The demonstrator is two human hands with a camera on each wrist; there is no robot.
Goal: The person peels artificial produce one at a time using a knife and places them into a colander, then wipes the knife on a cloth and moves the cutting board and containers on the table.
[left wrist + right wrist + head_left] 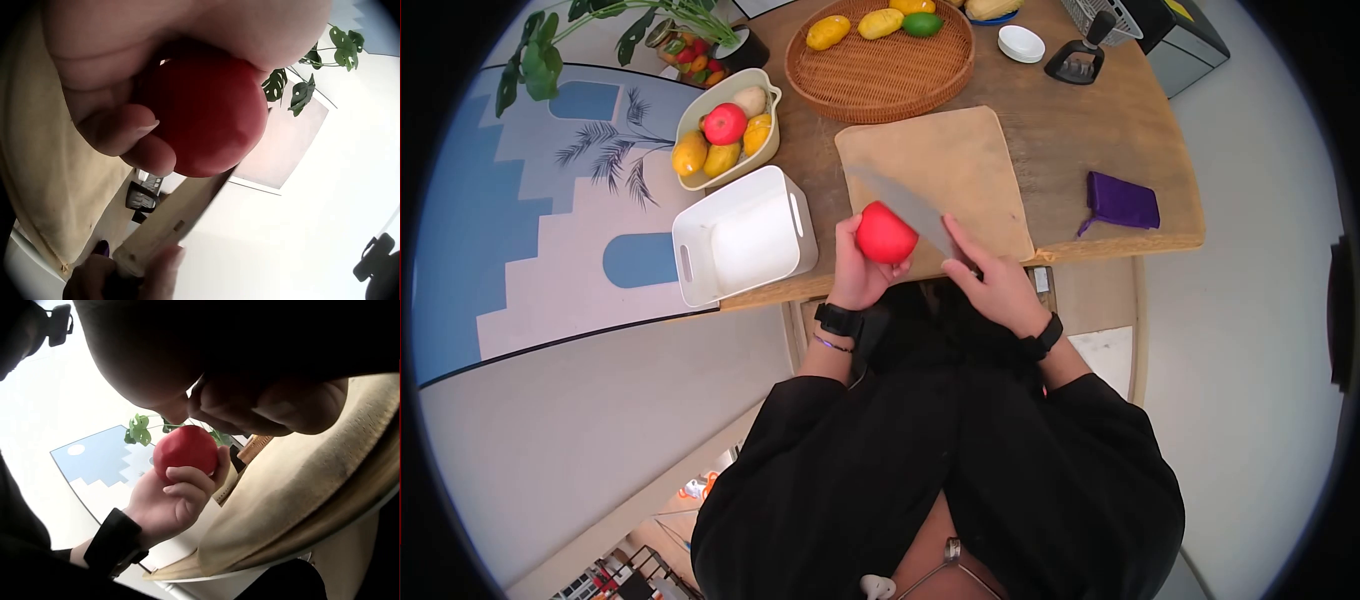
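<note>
My left hand (860, 272) grips a smooth red round fruit (887, 234), its fingers curled about the underside in the left wrist view. Past the front edge of the beige cutting board (985, 190), my right hand (1005, 292) holds a knife by its handle, which the fingers mostly hide. The wide knife blade (925, 217) points up and left over the board, and its side lies right by the fruit. Seen from the left wrist, the blade (187, 209) passes just behind the fruit (209, 119). In the right wrist view, the fruit (185, 453) sits above the left palm.
Left of the board stand a white bin (745, 245) and a cream basket (772, 135) of yellow and red fruit. A round wicker tray (880, 85) holds fruit behind it. To the right lie a purple pouch (1122, 202), a black-handled tool (1080, 65) and white dishes (1021, 44).
</note>
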